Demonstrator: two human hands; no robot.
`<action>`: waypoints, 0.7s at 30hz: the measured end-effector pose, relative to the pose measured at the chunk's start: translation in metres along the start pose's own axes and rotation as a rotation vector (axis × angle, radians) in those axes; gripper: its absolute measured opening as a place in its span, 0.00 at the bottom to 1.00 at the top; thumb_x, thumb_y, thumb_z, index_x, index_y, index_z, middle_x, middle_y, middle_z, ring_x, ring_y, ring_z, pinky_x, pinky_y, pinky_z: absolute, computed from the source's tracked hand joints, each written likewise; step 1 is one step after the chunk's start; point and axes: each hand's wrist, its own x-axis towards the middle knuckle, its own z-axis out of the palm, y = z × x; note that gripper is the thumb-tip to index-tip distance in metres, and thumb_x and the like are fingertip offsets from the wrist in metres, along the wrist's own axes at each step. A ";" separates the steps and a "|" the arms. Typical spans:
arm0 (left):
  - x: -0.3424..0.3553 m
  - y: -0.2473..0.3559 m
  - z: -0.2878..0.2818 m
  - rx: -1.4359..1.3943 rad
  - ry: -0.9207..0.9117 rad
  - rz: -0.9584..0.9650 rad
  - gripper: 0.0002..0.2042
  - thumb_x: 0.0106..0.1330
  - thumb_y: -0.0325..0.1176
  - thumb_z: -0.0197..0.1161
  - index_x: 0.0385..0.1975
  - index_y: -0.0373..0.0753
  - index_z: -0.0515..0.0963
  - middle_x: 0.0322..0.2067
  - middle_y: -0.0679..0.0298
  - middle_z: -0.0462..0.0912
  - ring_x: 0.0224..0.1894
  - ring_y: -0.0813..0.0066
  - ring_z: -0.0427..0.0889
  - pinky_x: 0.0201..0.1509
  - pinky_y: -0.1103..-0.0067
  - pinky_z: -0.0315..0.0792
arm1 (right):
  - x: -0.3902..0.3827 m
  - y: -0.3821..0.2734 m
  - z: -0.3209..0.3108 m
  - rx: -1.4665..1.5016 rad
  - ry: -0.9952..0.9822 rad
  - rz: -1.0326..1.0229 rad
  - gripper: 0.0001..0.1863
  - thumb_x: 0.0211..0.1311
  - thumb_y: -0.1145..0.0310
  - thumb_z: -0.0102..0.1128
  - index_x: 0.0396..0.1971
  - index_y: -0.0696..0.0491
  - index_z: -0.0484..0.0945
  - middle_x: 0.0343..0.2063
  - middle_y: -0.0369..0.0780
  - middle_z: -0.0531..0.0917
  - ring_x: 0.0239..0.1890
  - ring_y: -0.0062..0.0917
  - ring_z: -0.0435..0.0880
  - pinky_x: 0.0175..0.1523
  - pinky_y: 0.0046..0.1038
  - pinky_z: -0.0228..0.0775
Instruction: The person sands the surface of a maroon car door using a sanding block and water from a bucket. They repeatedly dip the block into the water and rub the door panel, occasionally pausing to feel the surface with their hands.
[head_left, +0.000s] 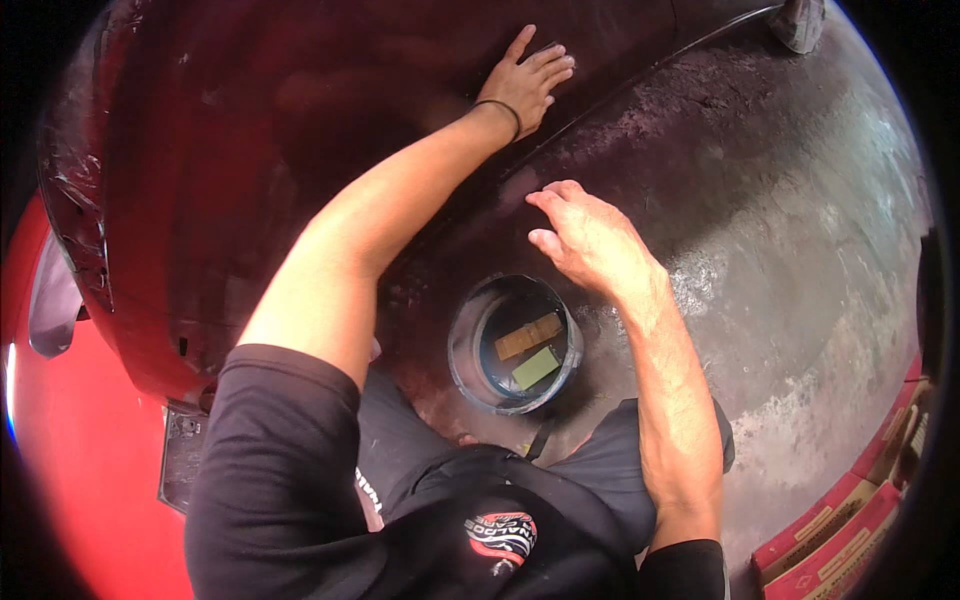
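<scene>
Fingers spread, the left hand (526,84) lies flat on the dark red panel (380,75) across the upper left; near centre, the right hand (597,236) is loosely curled, empty. Below, a bucket (466,352) contains tan (528,336) and green blocks (536,369).

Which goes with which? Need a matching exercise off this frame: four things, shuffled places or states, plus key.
Things
1. Left hand
2. Right hand
3. Green block
4. Bucket

Places and states
A. Just below the tan block in the picture
B. Standing on the floor, two blocks inside
C. Fingers bent, thumb apart from them
D. Fingers spread, against the dark red car panel

Pairs: 1-D, 2-C, 3-A, 4-B
</scene>
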 end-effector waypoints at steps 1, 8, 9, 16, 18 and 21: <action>0.003 0.003 0.003 -0.031 -0.083 -0.022 0.27 0.83 0.47 0.47 0.79 0.53 0.63 0.80 0.79 0.60 0.83 0.81 0.51 0.87 0.52 0.29 | 0.000 -0.001 0.001 -0.006 -0.011 0.014 0.24 0.70 0.65 0.67 0.63 0.57 0.78 0.62 0.51 0.79 0.63 0.47 0.81 0.68 0.42 0.75; -0.268 -0.027 -0.037 -0.344 -0.446 0.096 0.32 0.78 0.44 0.56 0.81 0.53 0.59 0.82 0.78 0.56 0.84 0.80 0.48 0.88 0.53 0.32 | 0.004 0.015 -0.004 -0.031 -0.049 0.024 0.25 0.70 0.64 0.67 0.64 0.56 0.78 0.63 0.51 0.79 0.64 0.46 0.81 0.69 0.42 0.74; -0.299 -0.033 -0.040 -0.320 -0.413 0.100 0.32 0.78 0.45 0.56 0.81 0.52 0.59 0.82 0.78 0.55 0.84 0.80 0.47 0.88 0.54 0.32 | 0.005 0.017 -0.006 -0.049 -0.067 0.036 0.25 0.69 0.64 0.67 0.64 0.55 0.78 0.62 0.51 0.80 0.63 0.46 0.82 0.69 0.43 0.75; -0.129 -0.013 -0.002 -0.223 -0.012 0.045 0.29 0.79 0.44 0.54 0.79 0.51 0.64 0.81 0.78 0.60 0.84 0.80 0.50 0.88 0.53 0.34 | 0.011 0.001 0.003 -0.086 -0.117 0.052 0.26 0.70 0.63 0.66 0.64 0.57 0.78 0.58 0.52 0.83 0.61 0.47 0.83 0.69 0.43 0.74; -0.040 -0.002 0.010 -0.077 0.103 -0.034 0.29 0.79 0.45 0.55 0.78 0.51 0.65 0.81 0.77 0.59 0.83 0.80 0.52 0.87 0.54 0.33 | 0.011 -0.009 0.010 -0.112 -0.088 -0.011 0.23 0.71 0.62 0.66 0.61 0.57 0.81 0.53 0.53 0.85 0.56 0.46 0.87 0.63 0.42 0.80; 0.012 0.002 0.017 -0.029 -0.063 -0.050 0.29 0.84 0.49 0.40 0.81 0.49 0.58 0.82 0.78 0.55 0.85 0.78 0.46 0.86 0.45 0.25 | 0.012 -0.017 0.019 -0.122 -0.142 -0.011 0.24 0.71 0.62 0.66 0.62 0.56 0.80 0.53 0.53 0.85 0.56 0.46 0.86 0.64 0.42 0.79</action>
